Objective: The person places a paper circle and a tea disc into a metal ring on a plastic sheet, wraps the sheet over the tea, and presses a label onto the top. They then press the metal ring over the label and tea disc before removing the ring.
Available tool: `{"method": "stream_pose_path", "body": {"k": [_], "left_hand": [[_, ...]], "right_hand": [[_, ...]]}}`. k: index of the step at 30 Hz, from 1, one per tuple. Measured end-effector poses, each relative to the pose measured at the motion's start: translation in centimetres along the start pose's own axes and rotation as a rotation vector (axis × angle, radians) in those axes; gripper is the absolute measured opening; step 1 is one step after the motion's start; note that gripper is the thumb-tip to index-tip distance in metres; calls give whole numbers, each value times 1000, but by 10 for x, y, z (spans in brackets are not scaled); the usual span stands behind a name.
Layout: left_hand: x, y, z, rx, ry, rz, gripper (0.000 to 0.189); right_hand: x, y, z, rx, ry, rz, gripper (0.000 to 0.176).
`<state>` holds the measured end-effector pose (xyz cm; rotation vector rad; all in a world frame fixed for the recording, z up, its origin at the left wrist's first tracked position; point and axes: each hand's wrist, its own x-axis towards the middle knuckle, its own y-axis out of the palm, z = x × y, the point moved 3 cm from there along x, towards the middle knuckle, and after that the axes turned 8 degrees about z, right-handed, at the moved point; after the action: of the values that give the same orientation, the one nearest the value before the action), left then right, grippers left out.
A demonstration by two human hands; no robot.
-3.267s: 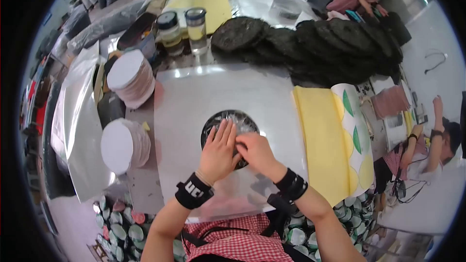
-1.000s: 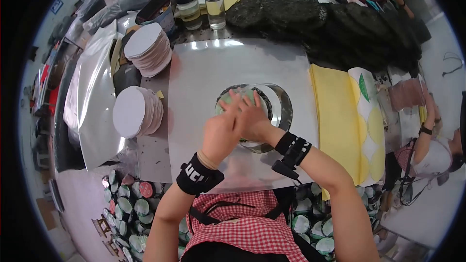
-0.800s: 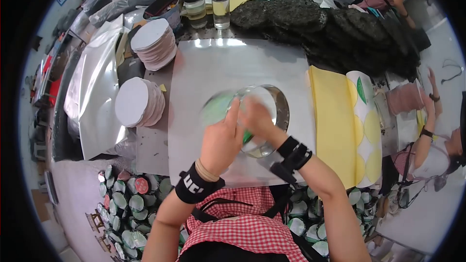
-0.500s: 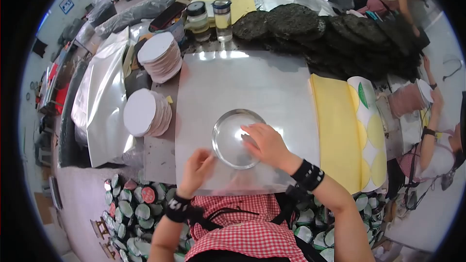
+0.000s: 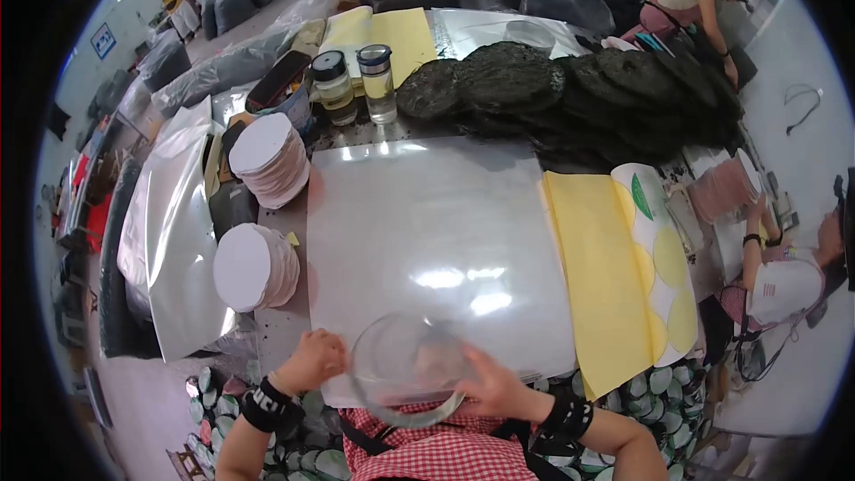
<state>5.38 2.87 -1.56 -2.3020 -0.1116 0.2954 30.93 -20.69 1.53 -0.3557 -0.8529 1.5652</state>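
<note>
A clear round dish point(image 5: 374, 405) is raised and tilted over the front edge of the metal-grey sheet point(image 5: 427, 223). My right hand point(image 5: 499, 383) grips the dish's right rim with thumb and fingers. Close by the dish's left rim is my left hand point(image 5: 319, 359), its fingers curled together; whether they touch the rim is unclear. Two stacks of white paper discs, an upper one point(image 5: 269, 160) and a lower one point(image 5: 256, 267), stand left of the sheet. On the right lie yellow sheets point(image 5: 601, 276) and a sheet of round labels point(image 5: 663, 267).
Dark round cakes point(image 5: 570, 93) are piled behind the sheet, beside two lidded bottles point(image 5: 378, 85). One person point(image 5: 681, 0) works at the back right, another point(image 5: 788, 289) at the right by a disc stack point(image 5: 726, 187). Many wrapped discs point(image 5: 659, 405) lie below the front edge.
The dish has come up off the sheet and toward my body, tilted, with my right hand at its rim. My left hand has moved left and down. The view has shifted too.
</note>
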Motion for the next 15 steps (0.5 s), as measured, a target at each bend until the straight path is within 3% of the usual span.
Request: {"method": "stream_pose_path", "body": {"k": [2, 3, 4, 6, 8, 10, 12, 14, 15], "left_hand": [[13, -19, -6, -99, 34, -82, 12], [22, -46, -27, -280, -42, -268, 12], [24, -62, -37, -458, -117, -455, 13], [11, -52, -46, -517, -64, -432, 13], [6, -36, -63, -68, -113, -118, 12], [7, -19, -52, -38, -181, -41, 16], [12, -24, -43, 24, -131, -144, 14], [10, -67, -45, 319, -118, -478, 26], [5, -83, -45, 481, -315, -629, 32]], "right_hand": [[17, 32, 12, 30, -59, 143, 37], [22, 43, 14, 50, -116, 271, 35], [29, 39, 4, 48, -123, 280, 35], [53, 22, -34, 69, 51, 125, 34], [51, -2, -88, 103, 416, -132, 42], [59, -12, -101, 64, 423, -157, 45], [56, -16, -108, 22, 437, -201, 48], [16, 3, -91, -149, 364, -132, 51], [-9, 12, -77, -165, 330, -72, 48]]}}
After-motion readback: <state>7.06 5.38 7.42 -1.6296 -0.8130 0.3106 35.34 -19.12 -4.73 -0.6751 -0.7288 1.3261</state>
